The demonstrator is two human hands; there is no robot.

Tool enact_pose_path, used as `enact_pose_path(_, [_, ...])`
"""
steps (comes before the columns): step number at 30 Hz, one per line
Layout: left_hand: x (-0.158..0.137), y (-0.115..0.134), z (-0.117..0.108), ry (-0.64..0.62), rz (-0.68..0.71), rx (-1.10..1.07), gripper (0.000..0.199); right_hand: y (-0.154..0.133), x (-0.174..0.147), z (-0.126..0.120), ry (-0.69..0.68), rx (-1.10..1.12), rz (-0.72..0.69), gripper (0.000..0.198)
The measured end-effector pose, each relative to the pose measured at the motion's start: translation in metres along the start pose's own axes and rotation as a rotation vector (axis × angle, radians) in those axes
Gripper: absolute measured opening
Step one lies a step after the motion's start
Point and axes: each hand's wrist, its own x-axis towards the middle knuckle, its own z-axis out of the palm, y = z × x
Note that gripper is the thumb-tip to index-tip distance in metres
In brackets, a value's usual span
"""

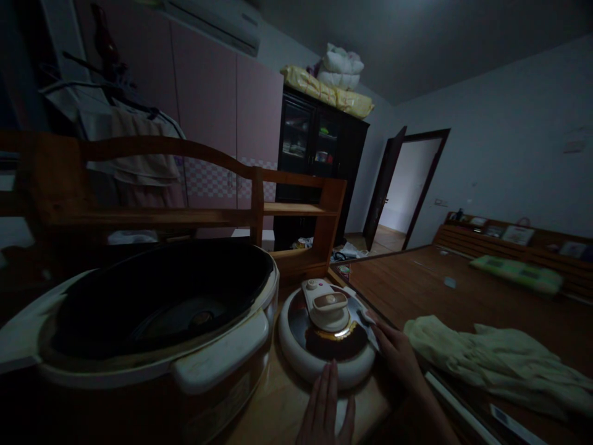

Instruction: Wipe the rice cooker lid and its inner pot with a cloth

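A round lid with a thick white rim, dark see-through middle and white-and-brown handle lies on the wooden surface. My left hand is open, its fingers stretched out with the tips at the lid's near rim. At the lid's right side, my right hand is closed on a thin white cloth, pressed against the lid; whether it is cloth or tissue I cannot tell. Left of the lid stands a large white electric cooker, uncovered, its black inside showing.
A wooden rack rises behind the cooker and lid. To the right is a low wooden bed platform with a crumpled pale green cloth. Further back are pink wardrobes, a black cabinet and an open door.
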Motion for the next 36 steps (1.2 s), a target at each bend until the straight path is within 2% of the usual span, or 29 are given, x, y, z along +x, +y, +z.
enact_pose_path(4, [0.001, -0.001, -0.003, -0.001, 0.052, 0.035, 0.047, -0.015, -0.032, 0.0, 0.014, -0.045, 0.046, 0.05])
enact_pose_path(7, [0.002, -0.001, -0.004, 0.003, 0.028, 0.036, 0.045, -0.028, -0.04, -0.008, -0.009, -0.125, 0.075, 0.048])
enact_pose_path(10, [0.001, 0.001, -0.003, -0.004, 0.011, 0.021, 0.044, -0.034, -0.029, -0.021, 0.025, -0.209, 0.078, 0.047])
enact_pose_path(14, [0.001, 0.002, 0.0, 0.003, 0.014, 0.012, 0.045, -0.029, 0.006, -0.029, 0.124, -0.238, 0.022, 0.049])
enact_pose_path(17, [0.006, 0.002, -0.004, 0.033, 0.006, 0.017, 0.044, -0.021, 0.032, -0.021, 0.078, -0.158, -0.045, 0.048])
enact_pose_path(21, [0.02, -0.002, -0.022, -0.006, 0.109, -0.005, 0.044, -0.012, 0.052, 0.0, -0.014, -0.046, -0.096, 0.047])
enact_pose_path(24, [0.027, -0.005, -0.033, -0.037, 0.134, -0.009, 0.043, -0.007, 0.055, 0.012, -0.052, -0.009, -0.096, 0.046])
enact_pose_path(28, [0.029, -0.006, -0.038, -0.049, 0.142, -0.006, 0.043, -0.006, 0.051, 0.019, -0.059, 0.0, -0.085, 0.045])
enact_pose_path(32, [0.027, -0.004, -0.036, -0.06, 0.147, -0.003, 0.046, -0.007, 0.048, 0.02, -0.055, 0.001, -0.082, 0.045])
enact_pose_path(36, [0.017, -0.003, -0.023, -0.05, 0.114, 0.006, 0.048, -0.009, 0.047, 0.018, -0.06, 0.004, -0.081, 0.045])
